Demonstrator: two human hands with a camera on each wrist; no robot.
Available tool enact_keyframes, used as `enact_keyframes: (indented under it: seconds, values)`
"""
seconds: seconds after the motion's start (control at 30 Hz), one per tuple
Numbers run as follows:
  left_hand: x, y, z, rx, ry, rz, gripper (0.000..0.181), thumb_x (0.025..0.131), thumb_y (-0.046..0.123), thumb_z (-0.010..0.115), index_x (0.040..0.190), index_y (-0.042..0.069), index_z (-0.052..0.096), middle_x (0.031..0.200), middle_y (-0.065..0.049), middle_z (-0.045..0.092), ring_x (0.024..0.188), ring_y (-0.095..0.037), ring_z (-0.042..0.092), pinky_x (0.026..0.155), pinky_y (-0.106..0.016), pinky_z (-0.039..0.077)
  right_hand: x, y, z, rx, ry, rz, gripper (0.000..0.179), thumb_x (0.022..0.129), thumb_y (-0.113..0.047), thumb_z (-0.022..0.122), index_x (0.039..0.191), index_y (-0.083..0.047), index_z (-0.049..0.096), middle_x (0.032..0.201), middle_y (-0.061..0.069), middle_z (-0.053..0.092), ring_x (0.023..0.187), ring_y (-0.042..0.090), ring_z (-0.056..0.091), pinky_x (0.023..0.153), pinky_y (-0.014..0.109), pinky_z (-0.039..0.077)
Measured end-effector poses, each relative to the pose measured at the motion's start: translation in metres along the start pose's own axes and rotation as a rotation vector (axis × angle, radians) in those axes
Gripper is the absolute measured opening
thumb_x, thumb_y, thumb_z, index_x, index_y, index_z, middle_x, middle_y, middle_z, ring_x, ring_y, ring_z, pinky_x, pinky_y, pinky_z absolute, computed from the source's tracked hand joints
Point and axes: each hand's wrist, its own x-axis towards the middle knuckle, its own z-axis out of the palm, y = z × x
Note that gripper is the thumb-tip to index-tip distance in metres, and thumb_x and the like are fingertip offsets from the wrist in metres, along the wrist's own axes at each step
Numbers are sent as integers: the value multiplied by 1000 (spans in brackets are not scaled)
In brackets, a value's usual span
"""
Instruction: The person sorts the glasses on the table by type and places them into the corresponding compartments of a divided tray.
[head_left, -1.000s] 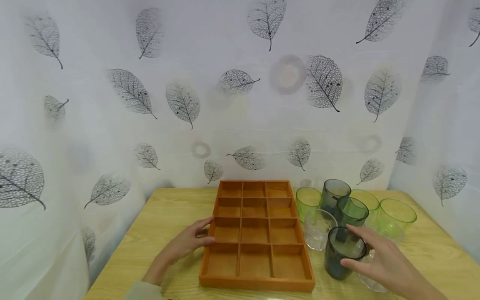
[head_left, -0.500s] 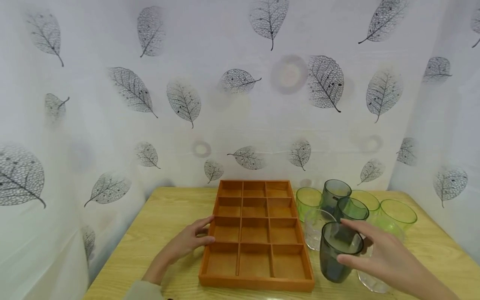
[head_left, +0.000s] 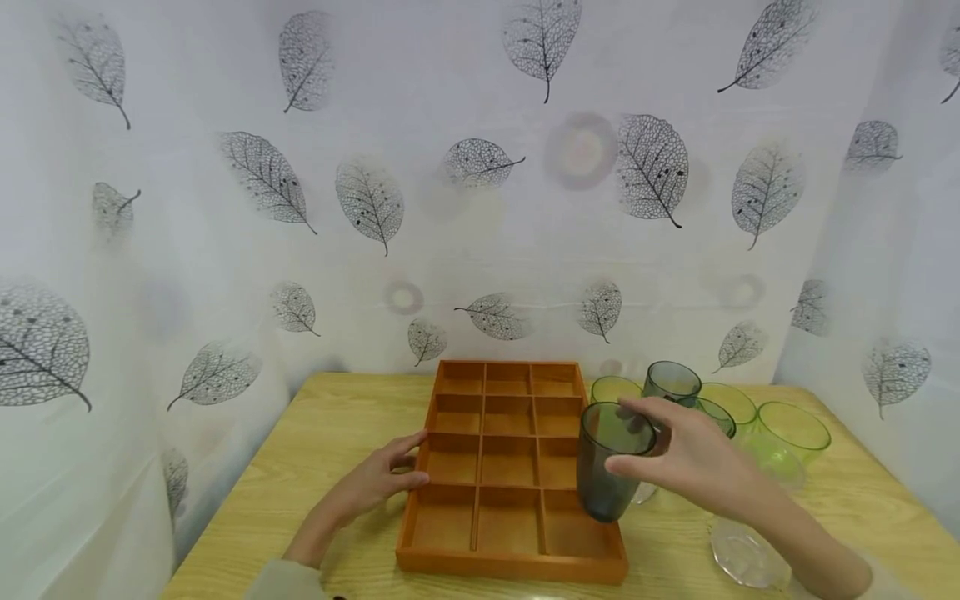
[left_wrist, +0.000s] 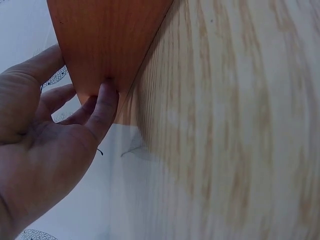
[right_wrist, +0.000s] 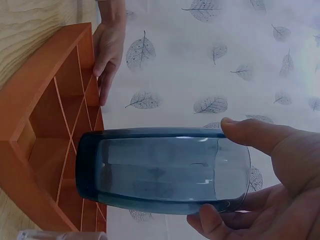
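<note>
My right hand (head_left: 701,458) grips a smoky grey glass tumbler (head_left: 600,467) near its rim, thumb on one side and fingers on the other. The tumbler is upright with a slight tilt and overlaps the right edge of a brown wooden compartment box (head_left: 513,568) in the head view. Seen from the right wrist, the tumbler (right_wrist: 155,170) is see-through, with a thick dark base towards the box (right_wrist: 42,90). My left hand (head_left: 375,483) rests against the box's left side. In the left wrist view its fingertips (left_wrist: 106,95) touch the outer wall.
Right of the box stand a grey tumbler (head_left: 672,380), green glasses (head_left: 795,427) and a dark green glass (head_left: 718,415), partly hidden by my right hand. A clear glass (head_left: 746,557) is nearer the front edge. A leaf-print curtain (head_left: 480,242) hangs behind the table (head_left: 345,417).
My right hand has lifted the grey tumbler from among the glasses and carried it left to the box's right edge. The left hand has stayed on the box.
</note>
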Motion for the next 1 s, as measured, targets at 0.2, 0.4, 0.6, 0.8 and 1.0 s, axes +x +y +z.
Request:
enact_keyframes:
  seconds: [0.2,0.4,0.6,0.8,1.0]
  values:
    - [2,-3,-1,3,6,-10,73,103,24,67,162,2,30,164,-26,28,139,-52,41,109,-61,42,25,-12,17,62,-2,-33,84,84,-46,85,146,1,54,125,13,66,87,25,65,75,39,56]
    - [2,-4,-1,-7,12,-19,74,103,24,67,162,3,30,164,-26,28,140,-51,41,110,-60,41,50,-21,36,92,1,-14,84,84,-45,85,147,2,54,140,23,60,80,25,61,84,48,52]
    - [1,-1,-1,4,8,-15,73,103,24,66,162,2,29,164,-26,27,139,-52,41,109,-61,41,71,-28,53,83,13,-24,85,83,-43,86,147,3,54,130,20,66,98,31,68,85,48,57]
    - [-1,4,1,1,-1,-15,73,104,23,65,163,2,28,164,-28,26,139,-53,41,109,-63,40,90,-36,65,57,14,-34,80,84,-42,85,147,-2,56,142,19,61,124,40,60,98,56,52]
    - [-1,4,1,-6,-6,-20,73,104,23,65,162,2,28,164,-29,26,139,-53,40,109,-62,41,108,-43,78,97,19,-44,75,85,-39,85,145,-2,58,142,18,61,128,39,58,101,56,50]
